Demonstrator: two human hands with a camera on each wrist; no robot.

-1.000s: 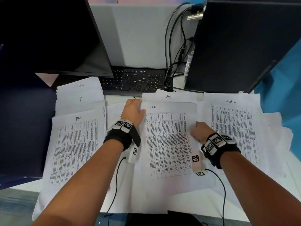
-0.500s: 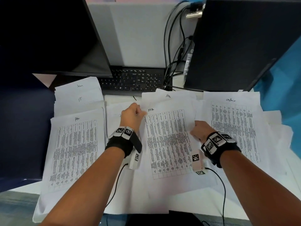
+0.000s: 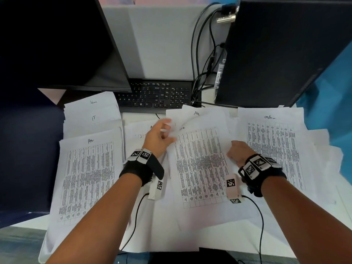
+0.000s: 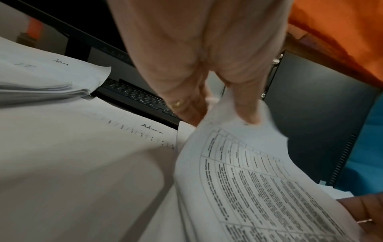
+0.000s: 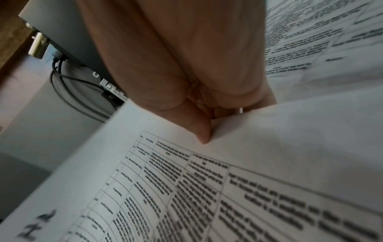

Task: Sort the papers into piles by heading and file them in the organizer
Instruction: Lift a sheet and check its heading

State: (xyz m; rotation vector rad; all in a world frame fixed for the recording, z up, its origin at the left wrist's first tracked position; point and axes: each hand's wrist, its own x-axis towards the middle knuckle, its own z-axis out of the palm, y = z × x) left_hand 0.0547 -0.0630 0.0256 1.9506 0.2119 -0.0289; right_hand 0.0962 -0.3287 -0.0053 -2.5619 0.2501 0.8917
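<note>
A printed sheet headed "HR" (image 3: pixel 200 164) lies in the middle of the desk, its top left corner raised. My left hand (image 3: pixel 167 130) pinches that corner; in the left wrist view the thumb of the left hand (image 4: pixel 234 113) lies on top of the sheet (image 4: pixel 259 188) with the fingers behind it. My right hand (image 3: pixel 231 149) grips the sheet's right edge, and the right wrist view has the thumb of the right hand (image 5: pixel 207 129) on the paper (image 5: pixel 186 188). Around it lie an "HR" pile (image 3: pixel 89 178) at the left, an "Admin" and "IT" stack (image 3: pixel 91 113) at the back left, and an "admin" pile (image 3: pixel 272 145) at the right.
An "Admin" sheet (image 3: pixel 137 134) lies under my left hand. A black keyboard (image 3: pixel 158 96) sits behind the papers, below a dark monitor (image 3: pixel 57 40). A black computer tower (image 3: pixel 276 54) with hanging cables (image 3: pixel 205 54) stands at the back right. No organizer shows.
My left hand has moved up to the sheet's top left corner and lifted it, so the sheet tilts. My right hand has stayed on the right edge.
</note>
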